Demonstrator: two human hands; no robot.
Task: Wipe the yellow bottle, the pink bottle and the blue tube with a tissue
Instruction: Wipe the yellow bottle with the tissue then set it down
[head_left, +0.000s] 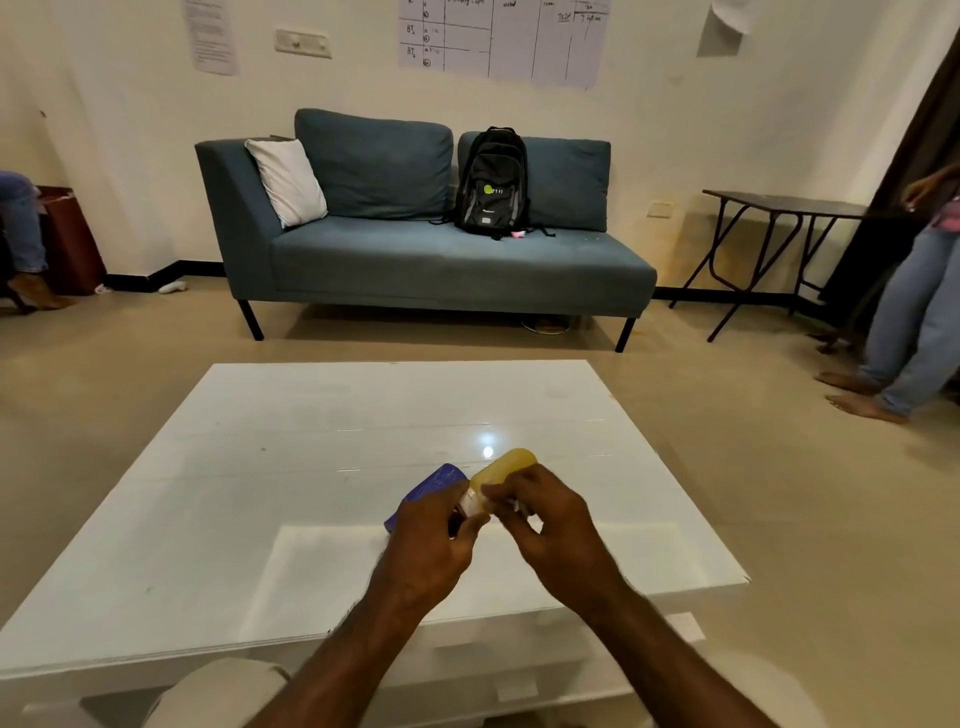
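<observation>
The yellow bottle (508, 466) is held tilted above the white table (291, 467), its rounded end pointing away from me. My left hand (431, 540) grips its near end, where a white part shows between thumb and fingers. My right hand (543, 514) is closed around the bottle's middle, with small bits of white tissue (515, 504) peeking out under the fingers. The blue tube (434, 482) lies just behind my left hand, partly hidden by it. No pink bottle can be seen.
A blue-grey sofa (415, 260) with a black backpack (492, 182) and a white cushion stands beyond the table. A dark folding table (779, 208) and a standing person (909, 291) are at the right. Another person's leg shows at the far left.
</observation>
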